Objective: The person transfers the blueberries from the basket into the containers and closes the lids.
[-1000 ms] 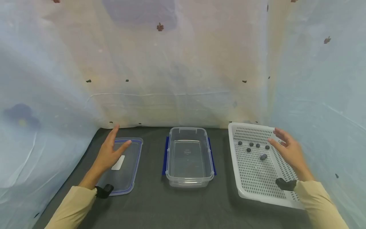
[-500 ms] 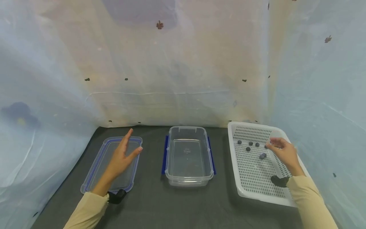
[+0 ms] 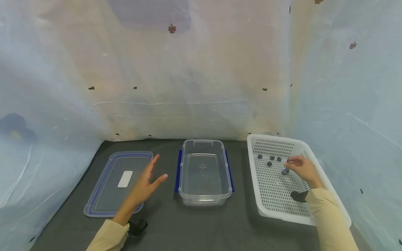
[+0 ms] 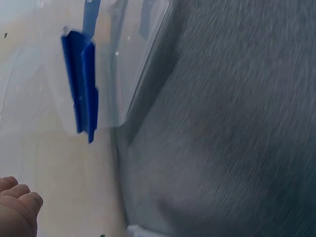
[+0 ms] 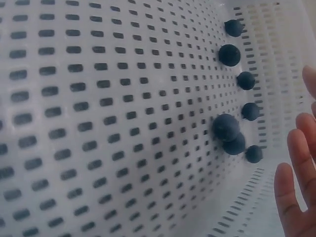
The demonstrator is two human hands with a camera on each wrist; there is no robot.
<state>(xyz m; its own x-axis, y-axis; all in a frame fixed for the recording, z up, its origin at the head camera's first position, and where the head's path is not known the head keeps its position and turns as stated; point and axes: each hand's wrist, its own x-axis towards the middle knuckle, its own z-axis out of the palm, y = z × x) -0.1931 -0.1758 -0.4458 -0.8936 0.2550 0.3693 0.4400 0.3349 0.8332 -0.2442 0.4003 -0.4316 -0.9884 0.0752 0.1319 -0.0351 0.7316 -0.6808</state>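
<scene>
Several dark blueberries (image 5: 229,55) lie apart on the floor of a white perforated basket (image 3: 257,195) at the right. Two of the berries (image 5: 226,127) touch each other. Over the basket's far half hovers my right hand (image 3: 303,169), its fingertips close to the berries; the right wrist view shows the fingers (image 5: 285,190) extended, with no berry seen between them. My left hand (image 3: 141,188) hangs in the air beside a clear lid (image 3: 105,190) with a blue seal, thumb and fingers spread, holding nothing. Its forearm covers the lid's near right corner.
Between the hands stands a clear plastic container (image 3: 205,174), with blue side clips (image 4: 84,84) folded down. A white label (image 3: 125,179) is on the lid. Dark cloth (image 3: 188,230) covers the table, and a pale patterned curtain (image 3: 194,76) surrounds it behind and at both sides.
My left hand has moved right, off the middle of the lid toward the container. The right hand has come left and lower over the basket, fingers nearer the berries. The berries stay put.
</scene>
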